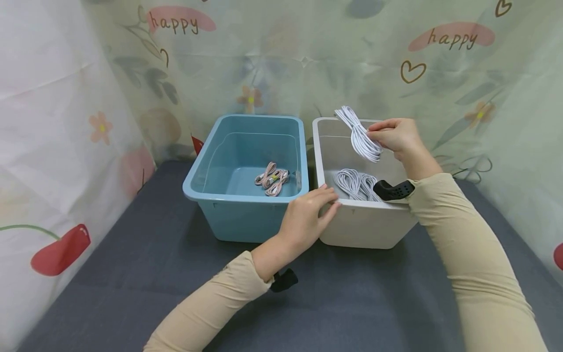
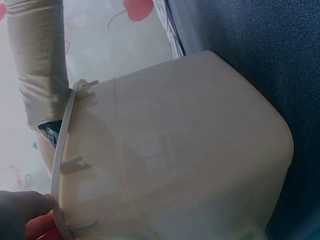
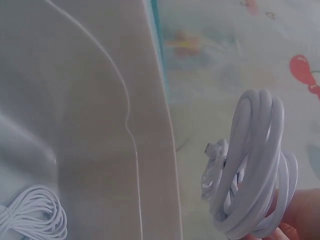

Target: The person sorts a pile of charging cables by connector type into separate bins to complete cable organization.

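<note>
My right hand pinches a coiled white cable above the white bin. In the right wrist view the bundled white cable shows thick loops in front, with a small plug end behind them. At the bin's near left corner, my left hand grips the rim, fingers over the edge and thumb on the outer side. The left wrist view shows the thumb against that rim. Another coiled white cable lies on the white bin's floor, partly hidden by the right wrist's black strap.
Left of the white bin stands a blue bin. A pinkish braided cable bundle lies inside it. Both bins rest on a dark cloth-covered table, with patterned curtains behind and at the sides.
</note>
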The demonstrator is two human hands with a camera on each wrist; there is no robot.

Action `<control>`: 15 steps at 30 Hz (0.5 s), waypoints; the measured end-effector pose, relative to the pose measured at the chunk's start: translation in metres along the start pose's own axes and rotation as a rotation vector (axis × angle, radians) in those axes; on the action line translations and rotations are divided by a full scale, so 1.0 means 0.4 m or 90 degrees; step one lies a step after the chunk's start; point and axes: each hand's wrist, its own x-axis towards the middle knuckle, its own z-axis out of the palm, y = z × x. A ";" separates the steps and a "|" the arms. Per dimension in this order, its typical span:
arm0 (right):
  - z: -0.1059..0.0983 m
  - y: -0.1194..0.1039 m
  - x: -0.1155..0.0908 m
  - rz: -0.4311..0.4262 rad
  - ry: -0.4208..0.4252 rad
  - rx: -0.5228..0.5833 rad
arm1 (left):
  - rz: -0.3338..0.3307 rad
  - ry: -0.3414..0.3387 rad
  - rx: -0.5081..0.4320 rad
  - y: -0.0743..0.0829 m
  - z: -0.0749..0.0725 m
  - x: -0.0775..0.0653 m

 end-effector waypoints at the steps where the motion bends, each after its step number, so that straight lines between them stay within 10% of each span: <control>1: 0.003 0.000 0.001 -0.001 -0.001 -0.008 | -0.001 -0.001 0.000 -0.001 0.001 0.000; 15: 0.033 0.002 0.009 0.015 -0.009 -0.092 | -0.010 -0.005 -0.013 0.000 -0.001 0.000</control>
